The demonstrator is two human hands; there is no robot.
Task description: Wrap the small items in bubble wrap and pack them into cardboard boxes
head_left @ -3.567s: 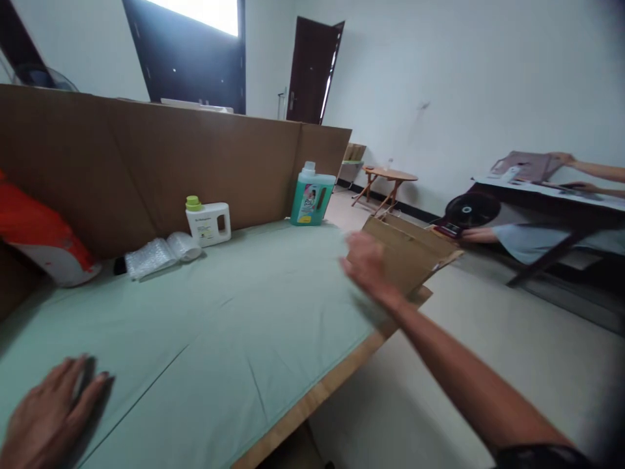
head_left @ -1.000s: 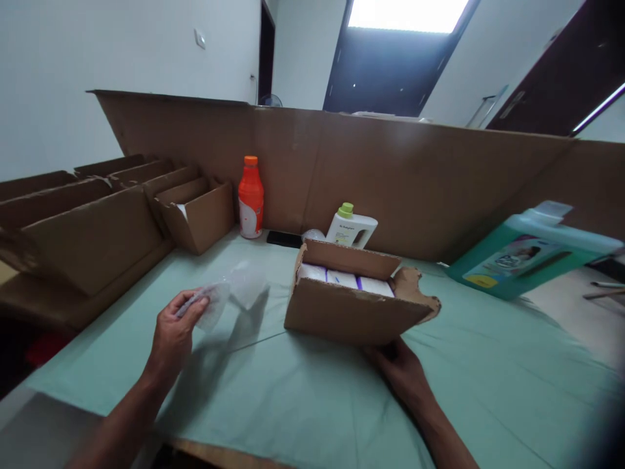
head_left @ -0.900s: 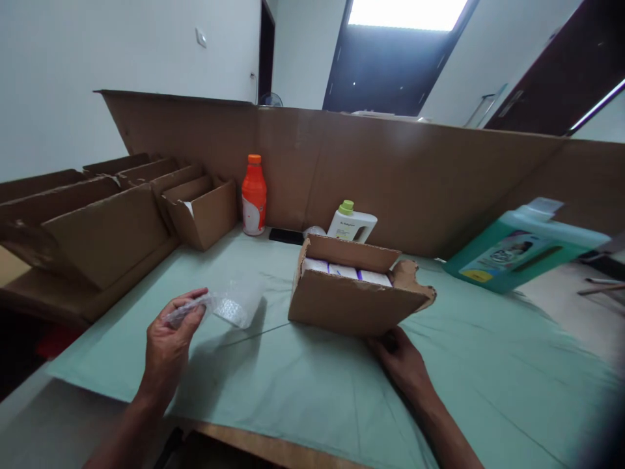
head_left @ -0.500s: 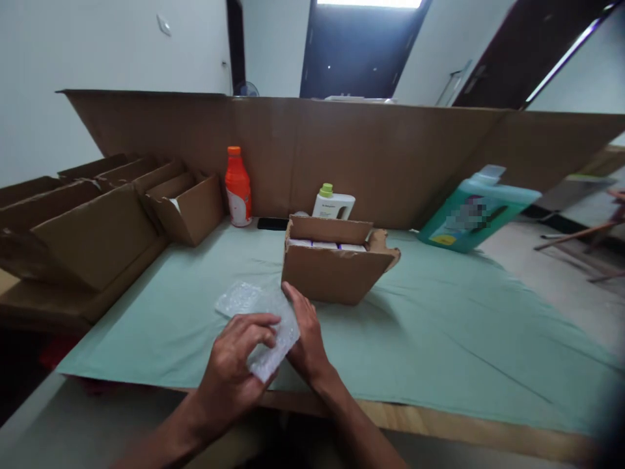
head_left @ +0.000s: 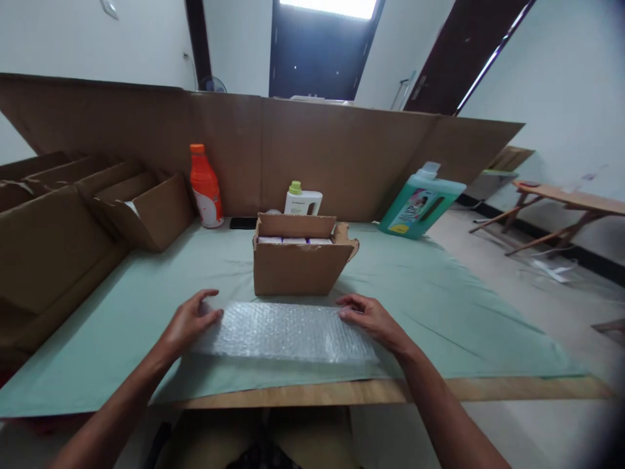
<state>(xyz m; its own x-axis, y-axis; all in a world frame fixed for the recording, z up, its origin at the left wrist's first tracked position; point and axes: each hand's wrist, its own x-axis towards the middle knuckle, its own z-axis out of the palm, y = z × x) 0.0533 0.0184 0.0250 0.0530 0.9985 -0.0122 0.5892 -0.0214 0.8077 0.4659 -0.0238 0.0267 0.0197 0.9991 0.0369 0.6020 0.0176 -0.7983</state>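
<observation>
At the far left, open cardboard boxes [head_left: 141,208] sit in a row along the table's [head_left: 439,306] edge, and an orange bottle [head_left: 206,187] stands just beyond them against the tall cardboard screen [head_left: 342,156].

Nearer the front, the left hand [head_left: 190,320] rests with its fingers spread loosely on the left end of a sheet of bubble wrap [head_left: 286,331], pressing it flat to the green cloth rather than gripping it. The sheet lies stretched out with its long axis running left to right, straight across in front of the person, close to the table's near edge. The right hand [head_left: 368,316] lies flat on the opposite end in the same open manner, so each hand pins one short end and neither is nearer the sheet than the other.

Just behind the sheet, centred between the two hands, stands a small open carton [head_left: 297,264] with white packs showing inside; its front wall is near the wrap's far edge. Behind it is a white jug with a green cap [head_left: 303,199], and further right a teal detergent jug [head_left: 420,200].
</observation>
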